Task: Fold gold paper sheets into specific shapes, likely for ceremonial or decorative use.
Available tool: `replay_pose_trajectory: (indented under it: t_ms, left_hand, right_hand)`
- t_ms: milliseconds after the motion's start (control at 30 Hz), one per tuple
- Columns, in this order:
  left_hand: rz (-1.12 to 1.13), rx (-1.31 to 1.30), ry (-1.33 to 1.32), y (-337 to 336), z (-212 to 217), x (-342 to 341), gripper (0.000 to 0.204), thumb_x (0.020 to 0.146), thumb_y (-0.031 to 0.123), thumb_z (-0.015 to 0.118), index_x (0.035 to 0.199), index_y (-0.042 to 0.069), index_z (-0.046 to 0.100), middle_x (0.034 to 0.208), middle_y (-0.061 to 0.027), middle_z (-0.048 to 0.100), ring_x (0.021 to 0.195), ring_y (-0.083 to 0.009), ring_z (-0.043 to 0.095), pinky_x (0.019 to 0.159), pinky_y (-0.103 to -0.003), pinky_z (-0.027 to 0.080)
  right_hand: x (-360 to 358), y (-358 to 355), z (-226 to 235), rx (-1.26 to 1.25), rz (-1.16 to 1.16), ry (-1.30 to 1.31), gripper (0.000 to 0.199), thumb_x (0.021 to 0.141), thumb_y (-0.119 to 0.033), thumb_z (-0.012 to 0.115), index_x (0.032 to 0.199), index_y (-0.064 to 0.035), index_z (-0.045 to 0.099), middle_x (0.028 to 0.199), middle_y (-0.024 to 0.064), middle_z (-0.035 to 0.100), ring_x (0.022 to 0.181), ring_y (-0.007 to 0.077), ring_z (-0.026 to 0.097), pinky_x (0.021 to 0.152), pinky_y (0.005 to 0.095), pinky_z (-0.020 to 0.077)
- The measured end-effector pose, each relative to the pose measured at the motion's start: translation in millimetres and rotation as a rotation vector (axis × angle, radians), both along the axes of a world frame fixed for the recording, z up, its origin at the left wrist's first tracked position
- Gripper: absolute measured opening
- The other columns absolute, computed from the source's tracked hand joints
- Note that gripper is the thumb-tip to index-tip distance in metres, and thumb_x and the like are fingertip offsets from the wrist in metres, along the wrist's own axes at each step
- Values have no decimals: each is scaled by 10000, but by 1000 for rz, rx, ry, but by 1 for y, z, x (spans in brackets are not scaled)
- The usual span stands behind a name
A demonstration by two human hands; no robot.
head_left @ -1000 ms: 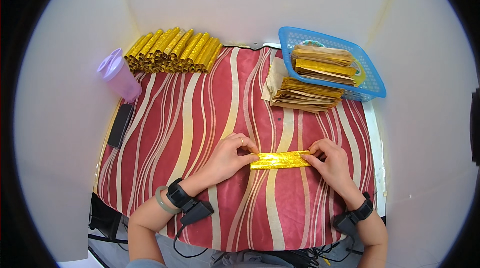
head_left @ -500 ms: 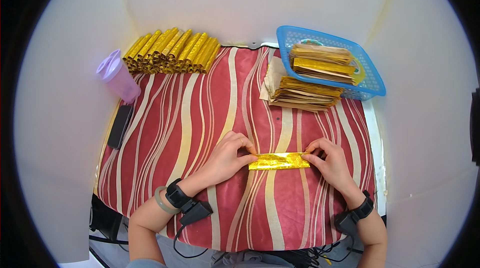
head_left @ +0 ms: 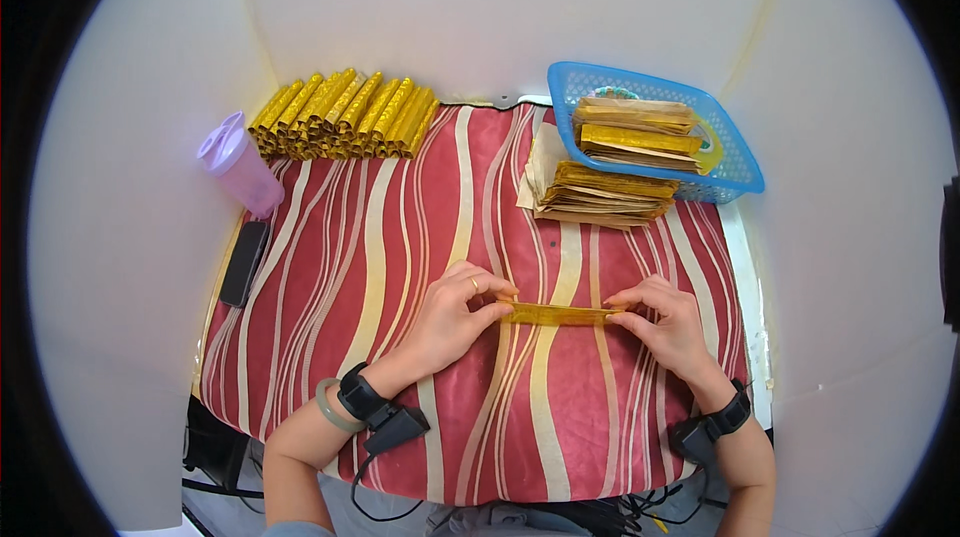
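A narrow strip of folded gold foil paper [head_left: 556, 315] is stretched between my two hands, just above the striped cloth. My left hand [head_left: 463, 315] pinches its left end between thumb and fingers; a ring shows on one finger. At the other end, my right hand [head_left: 665, 325] grips the paper in the same kind of pinch. The strip lies nearly level, with its long face turned toward me. Black straps with small devices sit on both wrists, and a pale bangle circles my left forearm.
Gold paper rolls [head_left: 345, 117] are stacked at the back left, beside a lilac lidded cup [head_left: 245, 169] and a black phone [head_left: 243, 264]. At the back right, a blue basket [head_left: 742, 172] holds paper sheets, with another gold sheet stack [head_left: 606, 199] before it. Striped red cloth [head_left: 480, 417] covers the table.
The gold paper looked wider and shinier half a second ago; now it shows as a narrower, darker strip. Both hands have tilted it while keeping hold of its ends.
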State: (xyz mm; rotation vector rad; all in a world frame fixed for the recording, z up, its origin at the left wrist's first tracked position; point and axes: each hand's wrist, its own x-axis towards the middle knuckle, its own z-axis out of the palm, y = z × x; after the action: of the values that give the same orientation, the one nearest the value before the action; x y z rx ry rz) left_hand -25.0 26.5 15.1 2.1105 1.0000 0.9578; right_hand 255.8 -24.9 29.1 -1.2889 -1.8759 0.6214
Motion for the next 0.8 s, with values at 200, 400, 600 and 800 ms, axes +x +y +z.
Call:
replay_pose_trajectory:
  t_ms: [200,400,600,800]
  left_hand:
    - [-131,828,218,2,4,1,229,678,11,692,905,33,688,871,-63,647,807,-220,592,733,-300,515]
    - [-394,756,360,3,3,5,197,692,33,671,889,37,679,871,-52,601,835,-238,583,710,-329,514]
    - [-344,394,210,6,-2,6,188,775,75,707,959,57,677,839,-57,574,835,-248,555,699,-336,490]
    - [-340,280,232,14,-5,8,227,771,34,711,994,76,695,886,-52,579,865,-257,511,743,-347,449]
  right_hand:
    - [6,16,8,361,54,-246,133,744,4,706,861,-35,656,792,79,616,792,261,591,691,335,495]
    - [19,19,-8,320,184,-416,102,786,-44,655,882,-43,621,863,79,607,827,264,599,710,363,503]
    - [22,17,-6,218,232,-285,133,807,-69,672,931,-38,634,883,89,605,835,273,593,727,385,494]
    - [25,18,-10,264,246,-338,126,821,-114,683,920,-42,653,868,78,609,817,260,588,716,370,489]
